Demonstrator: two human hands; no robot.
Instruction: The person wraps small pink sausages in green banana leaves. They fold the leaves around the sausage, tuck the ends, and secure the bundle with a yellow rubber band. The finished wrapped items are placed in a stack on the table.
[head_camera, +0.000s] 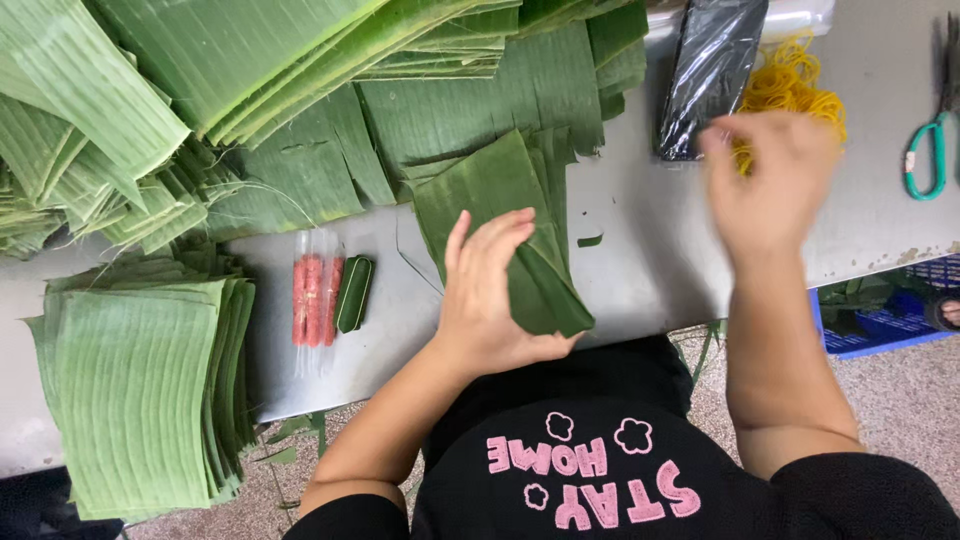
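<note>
— Green leaf first: what has the left hand (487, 290) got?

— It lies flat, fingers together, pressing down on a folded banana-leaf parcel (520, 255) near the front edge of the grey metal table (650, 250). The thumb curls under the parcel's near corner, so the hand pins and partly grips it.

— And the right hand (775, 180)?

— Raised over the table's right part, blurred. The fingertips look pinched together just beside the heap of yellow rubber bands (795, 80); whether a band is between them I cannot tell.

— What lies around the parcel?

— It rests on a few cut leaf pieces (480, 120) spread toward the back edge. To its left, near the front edge, sit a small dark-green wrapped roll (354, 293) and, touching it, pink sausage-like sticks in clear wrap (314, 300).

— Farther out?

— A neat stack of squared leaf sheets (140, 390) at the front left corner, hanging over the edge. Long loose banana leaves (130, 90) are piled across the back left. A black plastic bag (712, 70) lies at the back, just left of the rubber bands, and scissors with teal handles (930, 150) rest by the right edge. Below the table on the right, a blue crate (880, 320) shows.
</note>
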